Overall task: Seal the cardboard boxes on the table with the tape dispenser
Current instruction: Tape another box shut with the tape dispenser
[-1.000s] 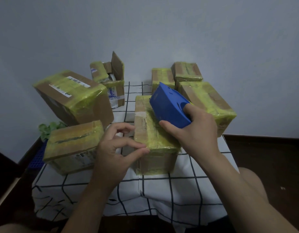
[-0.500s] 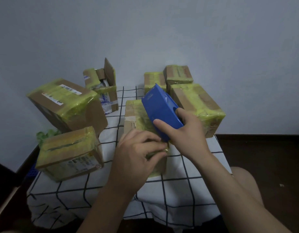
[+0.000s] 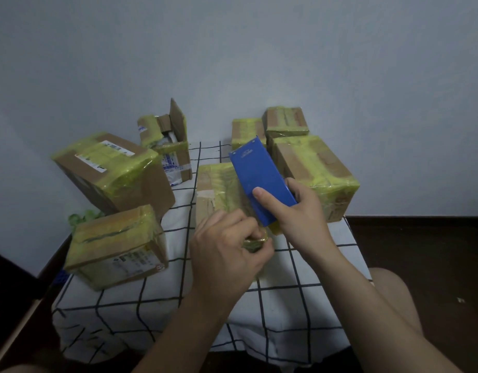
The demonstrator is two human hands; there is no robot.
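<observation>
Abutting a grey wall (image 3: 232, 49), the checked tablecloth (image 3: 286, 305) carries boxes (image 3: 114, 170).

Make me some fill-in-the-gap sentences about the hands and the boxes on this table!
The right hand grips the tape dispenser, which is ____.
The left hand pinches tape at the near end of the ____ box.
With one flap standing up, the back-left box is ____.
The white tablecloth has ____ lines.
Missing words: blue, middle, open, black.
</observation>
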